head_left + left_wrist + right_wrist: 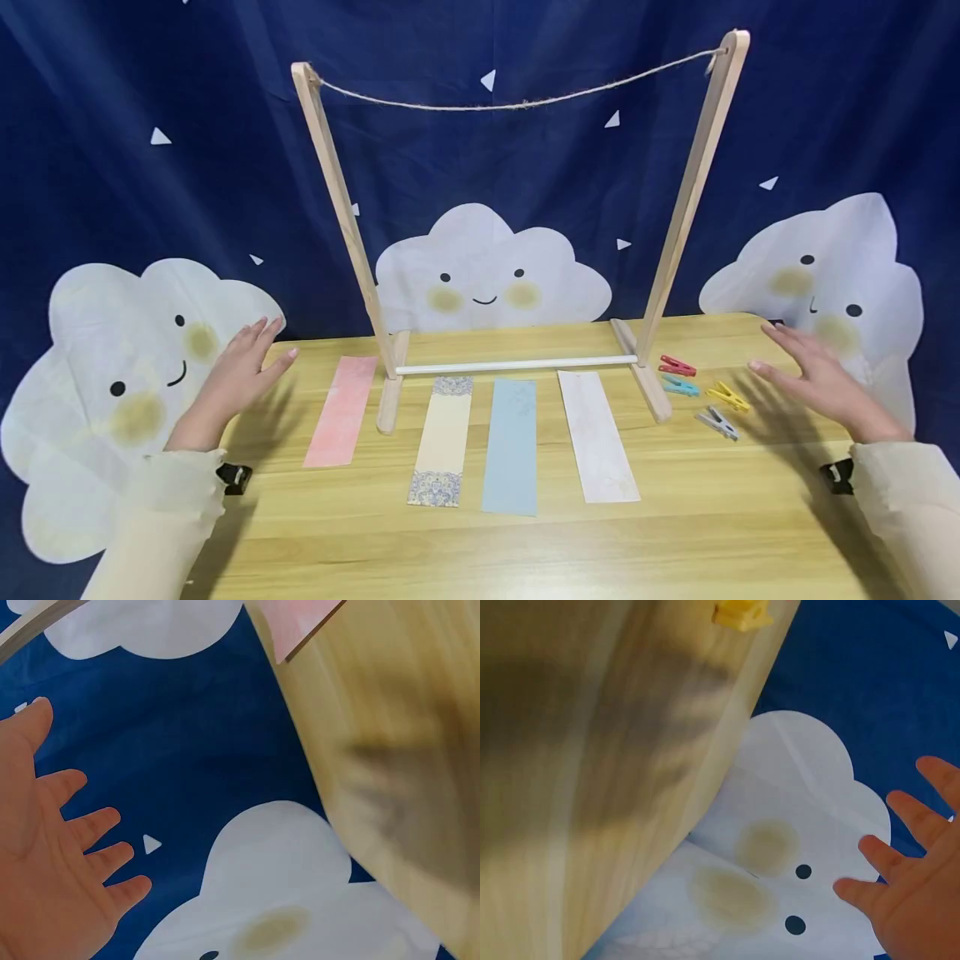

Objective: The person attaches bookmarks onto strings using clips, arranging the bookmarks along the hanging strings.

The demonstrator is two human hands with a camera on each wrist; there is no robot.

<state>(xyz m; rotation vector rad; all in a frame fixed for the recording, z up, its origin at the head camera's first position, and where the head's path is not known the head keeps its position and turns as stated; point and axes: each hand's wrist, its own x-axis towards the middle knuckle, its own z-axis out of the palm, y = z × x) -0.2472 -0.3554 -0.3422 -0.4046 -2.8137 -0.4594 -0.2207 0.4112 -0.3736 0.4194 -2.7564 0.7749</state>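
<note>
My left hand hovers over the table's left side with its fingers extended, holding nothing. Nearest to it lies a pink paper strip. Further right are a cream strip with blue patterned ends, a light blue strip and a white strip. On the right, my right hand is raised with fingers spread, also holding nothing. Close to it lie a red clothespin, a blue one, a yellow clothespin and a grey clothespin.
A wooden frame stands at the back of the table. A sagging string joins its post tops, and a white rod links the posts low down. Behind hangs a dark blue curtain with clouds.
</note>
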